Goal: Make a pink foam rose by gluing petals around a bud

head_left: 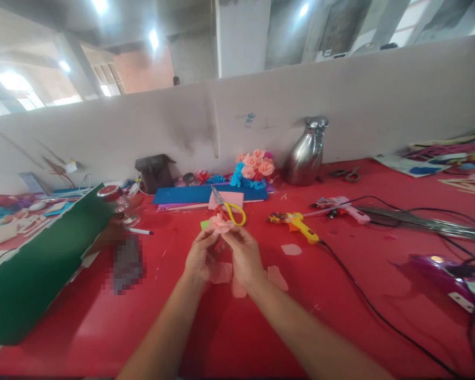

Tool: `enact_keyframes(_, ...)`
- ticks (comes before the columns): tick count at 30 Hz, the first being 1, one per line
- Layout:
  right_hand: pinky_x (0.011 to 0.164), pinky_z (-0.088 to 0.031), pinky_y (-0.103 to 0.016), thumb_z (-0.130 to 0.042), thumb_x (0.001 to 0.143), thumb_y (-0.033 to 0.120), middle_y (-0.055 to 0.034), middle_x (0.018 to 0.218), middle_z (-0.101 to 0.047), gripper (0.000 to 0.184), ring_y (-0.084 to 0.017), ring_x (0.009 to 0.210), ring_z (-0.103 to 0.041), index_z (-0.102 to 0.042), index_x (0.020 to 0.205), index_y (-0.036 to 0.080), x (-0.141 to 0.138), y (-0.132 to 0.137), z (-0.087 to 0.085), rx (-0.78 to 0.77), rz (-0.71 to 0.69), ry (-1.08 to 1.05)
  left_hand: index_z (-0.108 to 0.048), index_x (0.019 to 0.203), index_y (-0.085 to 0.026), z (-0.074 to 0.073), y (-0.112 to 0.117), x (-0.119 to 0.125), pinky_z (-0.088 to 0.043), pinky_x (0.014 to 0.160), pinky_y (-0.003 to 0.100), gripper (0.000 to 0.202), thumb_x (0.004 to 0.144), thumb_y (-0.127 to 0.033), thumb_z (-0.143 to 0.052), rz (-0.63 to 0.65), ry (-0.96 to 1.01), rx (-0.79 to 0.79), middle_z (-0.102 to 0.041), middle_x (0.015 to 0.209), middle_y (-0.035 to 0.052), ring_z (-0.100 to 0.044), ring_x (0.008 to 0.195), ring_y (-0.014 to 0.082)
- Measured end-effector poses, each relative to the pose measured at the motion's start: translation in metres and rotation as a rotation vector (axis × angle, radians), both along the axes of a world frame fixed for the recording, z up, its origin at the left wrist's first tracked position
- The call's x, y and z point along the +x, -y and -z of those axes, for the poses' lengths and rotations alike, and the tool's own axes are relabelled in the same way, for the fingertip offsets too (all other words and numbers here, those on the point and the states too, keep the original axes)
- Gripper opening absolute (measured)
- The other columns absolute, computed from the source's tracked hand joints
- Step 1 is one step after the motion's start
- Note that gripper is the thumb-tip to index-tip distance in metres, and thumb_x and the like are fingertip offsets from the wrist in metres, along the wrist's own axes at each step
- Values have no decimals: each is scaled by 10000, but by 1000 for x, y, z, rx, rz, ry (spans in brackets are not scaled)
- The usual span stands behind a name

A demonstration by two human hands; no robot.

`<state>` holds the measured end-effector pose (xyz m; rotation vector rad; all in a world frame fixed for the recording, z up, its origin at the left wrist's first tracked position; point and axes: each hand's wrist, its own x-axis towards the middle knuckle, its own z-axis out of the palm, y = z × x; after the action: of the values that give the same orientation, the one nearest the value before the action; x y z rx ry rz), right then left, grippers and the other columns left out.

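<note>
Both my hands meet over the middle of the red table, pinching a small pink paper flower (220, 224) between their fingertips. My left hand (201, 254) grips its left side, and my right hand (243, 253) its right side. Beneath and around the hands lie several cut pink paper petals (292, 249). Just beyond the flower, scissors with yellow handles (237, 214) rest on a folded pink paper (234, 199). To the right, a yellow glue gun (301, 226) lies on its side with its black cord trailing forward.
Behind are blue sheets (182, 195), a bunch of pink paper roses (257, 163) and a steel jug (306, 153). A pink glue gun (350, 210) and dark scissors (350, 174) lie right. At left stand a green board (43, 269) and a red-lidded glass jar (119, 203).
</note>
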<state>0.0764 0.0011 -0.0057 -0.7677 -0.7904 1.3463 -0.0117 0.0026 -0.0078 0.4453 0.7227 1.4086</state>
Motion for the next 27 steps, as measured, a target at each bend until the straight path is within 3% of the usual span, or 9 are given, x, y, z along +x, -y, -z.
enact_keyframes(9,571,-426,-263,-692,673,339,-29,809,-694,212,-163,690,-575,-699,826,192,3,0,-3,-16,-24,67,-628,733,-166,-6,2,1,-382,564,213,190,578,-138,-734,-23,2,-31,-637,709,-16,-569,631,92)
enact_keyframes(16,704,-451,-305,-685,684,300,-27,848,-706,169,-192,814,-605,-710,822,206,5,2,-8,-1,-20,95,-623,704,-161,-7,2,0,-411,596,214,200,553,-152,-754,-40,-26,-33,-651,704,-15,-590,653,97)
enact_keyframes(27,836,-447,-326,-671,701,272,-26,900,-703,164,-201,910,-611,-685,854,214,4,1,-9,60,-47,74,-631,769,-198,-5,3,-3,-461,752,254,204,604,-123,-724,-53,-65,55,-671,859,-13,-614,798,116)
